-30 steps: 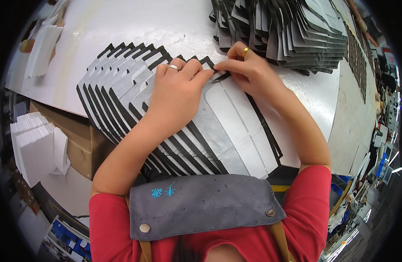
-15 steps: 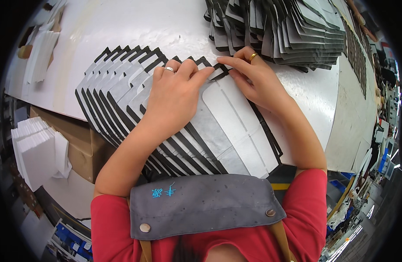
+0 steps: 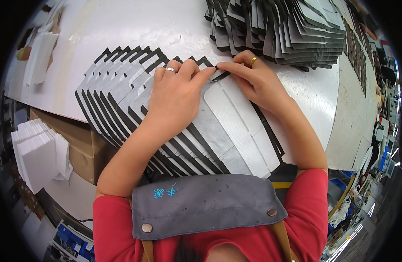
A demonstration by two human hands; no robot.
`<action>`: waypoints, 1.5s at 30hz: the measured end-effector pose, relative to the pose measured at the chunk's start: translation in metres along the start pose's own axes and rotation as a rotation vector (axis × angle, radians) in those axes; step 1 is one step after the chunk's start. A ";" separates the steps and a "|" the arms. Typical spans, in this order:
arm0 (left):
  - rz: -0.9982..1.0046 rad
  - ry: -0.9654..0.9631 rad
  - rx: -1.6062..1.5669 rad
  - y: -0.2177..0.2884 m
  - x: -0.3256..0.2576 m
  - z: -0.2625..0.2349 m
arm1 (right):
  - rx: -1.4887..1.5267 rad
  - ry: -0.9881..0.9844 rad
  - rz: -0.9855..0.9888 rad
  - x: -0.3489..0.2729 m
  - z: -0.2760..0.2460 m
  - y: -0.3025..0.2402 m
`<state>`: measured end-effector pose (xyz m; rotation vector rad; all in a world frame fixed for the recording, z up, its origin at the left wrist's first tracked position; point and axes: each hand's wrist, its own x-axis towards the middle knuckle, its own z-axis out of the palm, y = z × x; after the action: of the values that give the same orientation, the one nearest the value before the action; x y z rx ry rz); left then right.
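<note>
Under both hands [image 3: 209, 87], flat grey cardboard blanks [image 3: 236, 122] (black-edged)

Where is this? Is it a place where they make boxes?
Probably yes, a packaging workshop. Flat grey-and-black card pieces lie fanned across a white table, a big pile of folded ones sits behind, and both hands fold one piece.

Big heap of folded grey-and-black cartons [image 3: 292, 30] sits at the table's [image 3: 122, 30] far right corner, well apart from my near edge. Row of dark flat pieces [image 3: 355, 48] runs along the right side past that heap. White sheets [image 3: 39, 56] lie at the far left edge. Below the table's left edge: brown cardboard box [image 3: 78, 148], and beside it a stack of white boards [image 3: 33, 153]. Blue bins [image 3: 384, 161] off to the right, small and blurred.
</note>
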<state>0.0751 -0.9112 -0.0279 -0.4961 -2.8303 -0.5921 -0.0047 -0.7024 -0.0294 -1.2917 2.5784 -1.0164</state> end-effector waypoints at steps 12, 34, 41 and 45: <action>-0.143 -0.102 -0.351 -0.008 0.001 -0.013 | -0.140 0.054 -0.150 -0.016 -0.022 -0.027; -0.750 -0.184 -1.658 -0.026 0.168 0.009 | -0.310 0.673 0.212 0.047 -0.112 0.107; -0.481 0.006 -2.242 -0.011 0.169 0.023 | -0.328 0.671 0.253 0.047 -0.112 0.109; -0.463 -0.026 -2.299 -0.024 0.182 0.025 | -0.429 0.704 0.278 0.056 -0.100 0.106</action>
<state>-0.1048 -0.8700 -0.0103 0.0472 -0.7783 -3.3698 -0.1483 -0.6458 -0.0032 -0.6442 3.5313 -1.0317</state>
